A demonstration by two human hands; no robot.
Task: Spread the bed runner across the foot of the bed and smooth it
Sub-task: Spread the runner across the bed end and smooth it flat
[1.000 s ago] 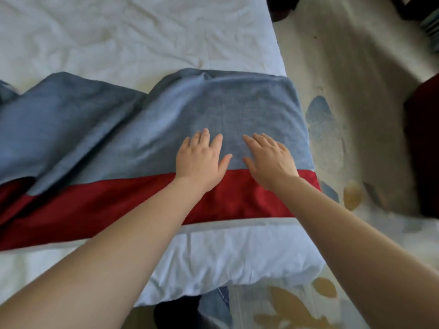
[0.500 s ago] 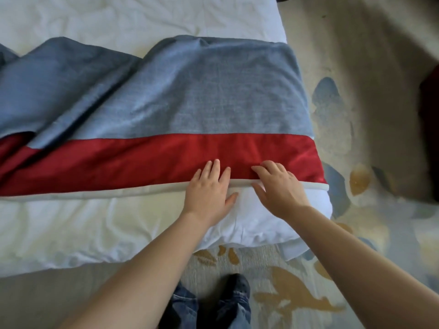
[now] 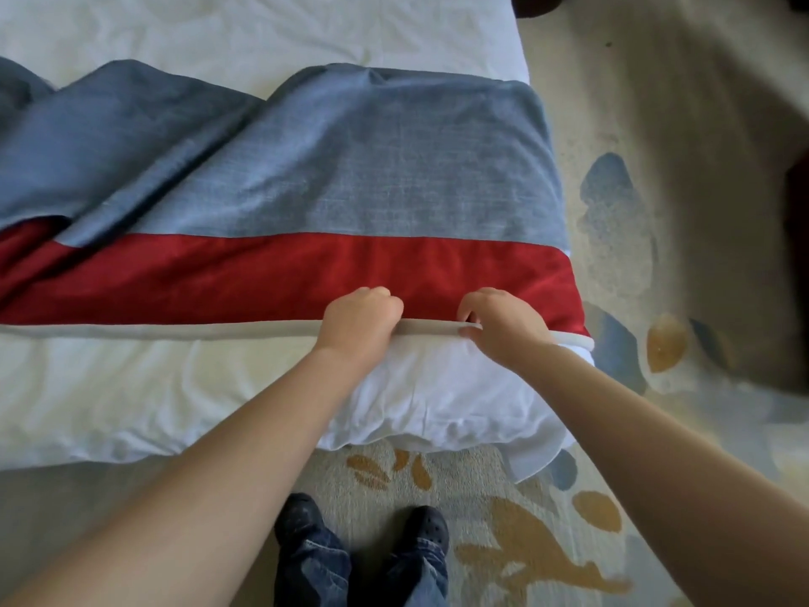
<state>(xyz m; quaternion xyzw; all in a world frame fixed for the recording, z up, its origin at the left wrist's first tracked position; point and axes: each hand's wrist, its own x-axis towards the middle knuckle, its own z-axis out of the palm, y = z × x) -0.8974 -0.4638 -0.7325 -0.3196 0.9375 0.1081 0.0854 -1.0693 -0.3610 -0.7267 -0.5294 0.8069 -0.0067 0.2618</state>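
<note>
The bed runner (image 3: 350,177), blue-grey with a red band and a pale near hem, lies across the foot of the bed (image 3: 245,32). Its right part is flat; its left part is bunched in diagonal folds. My left hand (image 3: 361,319) is closed on the pale hem near the bed's right corner. My right hand (image 3: 503,324) pinches the same hem a short way to the right. Both thumbs are tucked under the edge.
White duvet (image 3: 175,400) hangs over the near edge of the bed. Patterned carpet (image 3: 656,212) runs along the right side and in front. My two dark shoes (image 3: 302,519) stand on it just below the bed edge. A dark object sits at the far right edge.
Both hands slid from the blue part back over the red band to the near hem, then curled from flat into a grip on it.
</note>
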